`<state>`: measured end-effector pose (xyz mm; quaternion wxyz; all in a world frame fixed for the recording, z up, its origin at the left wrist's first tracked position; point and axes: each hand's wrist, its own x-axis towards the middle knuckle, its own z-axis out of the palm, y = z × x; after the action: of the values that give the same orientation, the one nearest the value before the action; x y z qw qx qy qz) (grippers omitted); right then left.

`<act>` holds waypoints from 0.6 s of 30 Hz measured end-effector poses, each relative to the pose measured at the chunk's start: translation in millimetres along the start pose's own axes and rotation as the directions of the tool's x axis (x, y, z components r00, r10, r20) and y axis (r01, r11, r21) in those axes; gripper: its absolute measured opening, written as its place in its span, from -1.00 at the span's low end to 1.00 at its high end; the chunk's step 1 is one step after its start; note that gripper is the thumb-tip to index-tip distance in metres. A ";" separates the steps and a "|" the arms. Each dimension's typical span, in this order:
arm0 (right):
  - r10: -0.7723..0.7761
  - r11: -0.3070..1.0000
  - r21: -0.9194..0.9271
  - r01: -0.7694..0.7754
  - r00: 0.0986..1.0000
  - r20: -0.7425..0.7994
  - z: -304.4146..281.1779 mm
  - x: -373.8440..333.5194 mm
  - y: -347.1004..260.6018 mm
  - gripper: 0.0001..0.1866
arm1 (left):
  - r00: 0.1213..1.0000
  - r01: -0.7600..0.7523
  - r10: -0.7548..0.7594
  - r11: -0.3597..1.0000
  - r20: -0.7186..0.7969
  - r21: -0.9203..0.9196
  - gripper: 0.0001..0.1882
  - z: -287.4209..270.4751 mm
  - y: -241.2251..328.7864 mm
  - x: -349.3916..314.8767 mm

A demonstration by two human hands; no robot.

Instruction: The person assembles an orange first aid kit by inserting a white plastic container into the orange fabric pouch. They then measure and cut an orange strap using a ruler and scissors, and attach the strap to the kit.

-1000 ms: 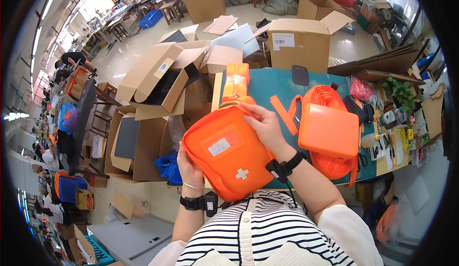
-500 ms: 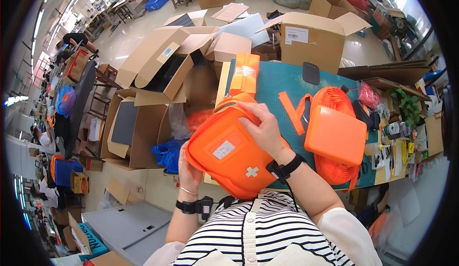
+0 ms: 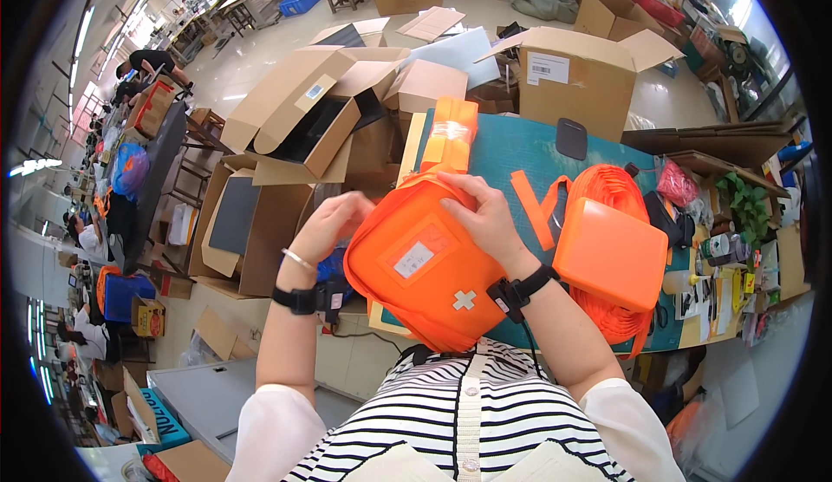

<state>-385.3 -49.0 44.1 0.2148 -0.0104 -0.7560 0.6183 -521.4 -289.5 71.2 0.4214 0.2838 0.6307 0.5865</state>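
Note:
An orange first-aid bag (image 3: 472, 257) with a white cross and a label window leans toward me at the near edge of the green mat. My right hand (image 3: 490, 222) grips its upper right edge, thumb on the front and fingers at the top. Beside its upper left edge is my left hand (image 3: 334, 222), fingers bent together; whether they pinch the rim or a zip there is hidden. Behind the bag lies a bundle of orange straps (image 3: 452, 140) in clear wrap.
On the green mat (image 3: 511, 140), right, an orange case (image 3: 611, 252) sits on coiled orange webbing (image 3: 598, 189). A black flat pad (image 3: 571, 139) lies farther back. Open cardboard boxes (image 3: 563, 92) crowd the far side, and another box (image 3: 269, 248) stands left. Small tools lie far right.
My left hand has left the bag's lower left side and moved up beside its upper left edge. My right hand keeps its grip. The view has shifted slightly.

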 end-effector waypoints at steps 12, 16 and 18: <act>0.075 0.989 0.130 -0.071 0.997 -0.028 -19.7 7.3 11.3 -0.64 | 0.966 -0.258 0.193 0.782 0.172 0.568 -0.39 67.4 35.4 79.6; 0.040 0.985 0.169 -0.039 0.999 0.001 -26.3 5.2 14.0 -0.65 | 0.976 -0.211 0.156 0.845 0.149 0.491 -0.51 69.6 31.3 84.4; 0.080 0.956 0.278 -0.098 0.994 0.076 -31.4 1.4 18.5 -0.67 | 0.978 -0.200 0.154 0.878 0.138 0.436 -0.55 69.7 27.0 84.1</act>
<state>-380.6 -15.1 31.7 0.1618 0.0059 -0.6656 0.7285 -505.5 -178.8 84.0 0.3202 0.4583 0.6983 0.4470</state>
